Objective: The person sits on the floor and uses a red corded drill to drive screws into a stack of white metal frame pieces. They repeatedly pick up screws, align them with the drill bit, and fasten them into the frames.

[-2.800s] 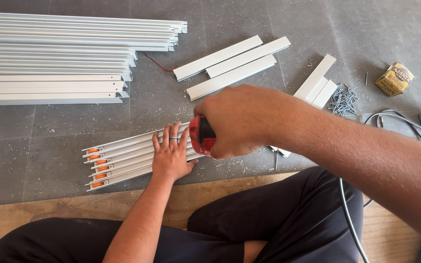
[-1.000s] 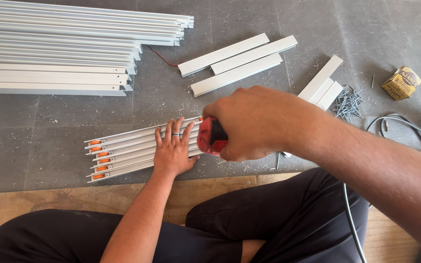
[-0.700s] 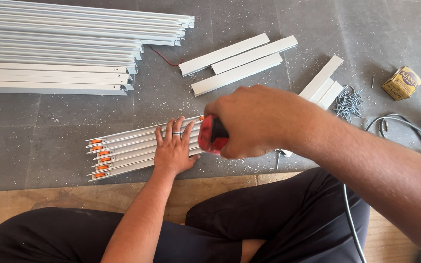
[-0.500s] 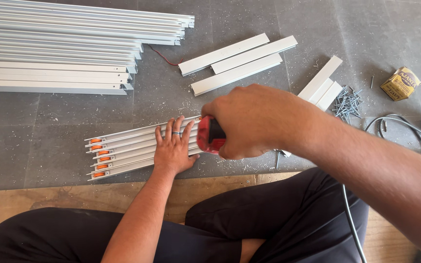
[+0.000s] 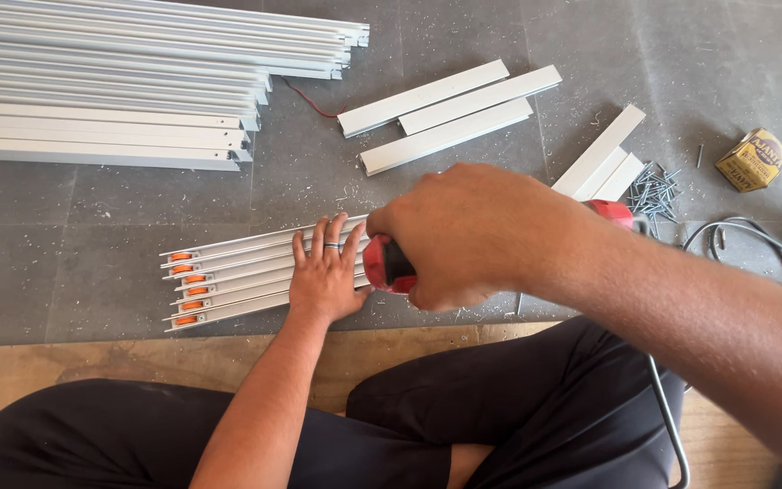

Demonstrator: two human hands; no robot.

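I sit on the floor with several short aluminium rails (image 5: 228, 276) lying side by side in front of me; each carries orange rollers near its left end. My left hand (image 5: 326, 276) presses flat on these rails, fingers spread, a ring on one finger. My right hand (image 5: 463, 235) grips the handle of a red power tool (image 5: 384, 264) held over the right end of the rails. Most of the tool is hidden under my hand; a red part (image 5: 610, 212) shows behind my wrist.
A stack of long aluminium profiles (image 5: 110, 91) lies at the far left. Three short white bars (image 5: 445, 110) and another short pair (image 5: 604, 163) lie further back. A pile of screws (image 5: 653, 190), a small yellow box (image 5: 753, 159) and a grey cable (image 5: 753, 244) sit on the right.
My right hand with the red tool has stayed over the right end of the rails, shifting only slightly. My left hand keeps pressing the rails.
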